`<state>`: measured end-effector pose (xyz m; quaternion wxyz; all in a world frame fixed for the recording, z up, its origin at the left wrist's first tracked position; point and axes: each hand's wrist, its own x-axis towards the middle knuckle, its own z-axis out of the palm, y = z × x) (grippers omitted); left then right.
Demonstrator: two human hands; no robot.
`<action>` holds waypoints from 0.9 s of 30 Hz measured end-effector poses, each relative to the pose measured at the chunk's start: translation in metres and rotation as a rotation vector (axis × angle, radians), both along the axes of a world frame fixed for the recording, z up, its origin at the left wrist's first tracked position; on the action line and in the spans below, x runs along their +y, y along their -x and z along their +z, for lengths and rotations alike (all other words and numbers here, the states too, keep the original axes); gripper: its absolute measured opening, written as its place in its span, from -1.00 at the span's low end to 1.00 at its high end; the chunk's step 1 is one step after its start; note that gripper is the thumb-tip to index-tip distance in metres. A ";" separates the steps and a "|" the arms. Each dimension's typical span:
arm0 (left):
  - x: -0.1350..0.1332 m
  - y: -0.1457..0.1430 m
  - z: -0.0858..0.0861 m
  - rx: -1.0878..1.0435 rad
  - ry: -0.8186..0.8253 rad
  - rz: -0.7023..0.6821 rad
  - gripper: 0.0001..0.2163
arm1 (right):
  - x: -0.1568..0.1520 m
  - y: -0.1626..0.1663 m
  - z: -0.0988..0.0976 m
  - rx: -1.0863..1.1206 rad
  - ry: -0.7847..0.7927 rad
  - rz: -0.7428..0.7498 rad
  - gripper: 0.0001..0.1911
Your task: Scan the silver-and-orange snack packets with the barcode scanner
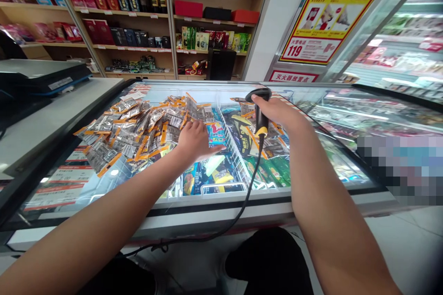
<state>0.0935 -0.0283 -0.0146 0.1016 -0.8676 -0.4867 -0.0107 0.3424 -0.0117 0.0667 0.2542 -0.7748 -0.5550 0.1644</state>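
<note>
My right hand [277, 110] grips a black barcode scanner [262, 117], its head up and its cord hanging from the handle's yellow-ringed end. A heap of small silvery snack packets [128, 131] with orange edges lies on the glass top of a chest freezer [221, 200]. At the heap's right edge rests my left hand [194, 140], thumb stretched out to the right and the other fingers bent over the packets. No packet shows clearly in its grasp. A smaller group of similar packets [273, 147] lies beneath and around the scanner.
Bagged frozen goods [214, 170] show through the glass, beside a white wire divider [233, 147]. The scanner's cord [242, 207] loops over the freezer's front edge. A counter with a black device [41, 78] stands left. Behind are stocked shelves [128, 11]; my knees are below.
</note>
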 end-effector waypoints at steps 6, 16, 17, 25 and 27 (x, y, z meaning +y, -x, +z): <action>0.006 0.005 0.001 0.036 -0.045 0.059 -0.02 | 0.023 -0.014 -0.023 -0.081 0.005 0.074 -0.32; -0.010 0.005 0.007 -0.025 -0.136 -0.189 -0.30 | 0.018 0.013 -0.030 0.273 -0.053 0.244 -0.49; -0.011 0.003 0.007 -0.032 -0.113 -0.252 -0.33 | 0.017 0.019 -0.030 0.338 -0.038 0.261 -0.51; -0.009 -0.014 -0.007 -0.039 0.054 -0.378 -0.17 | 0.011 0.037 -0.025 0.776 0.140 0.409 -0.50; -0.007 -0.012 -0.007 -0.042 0.023 -0.338 -0.15 | 0.009 0.030 -0.023 0.730 0.162 0.415 -0.49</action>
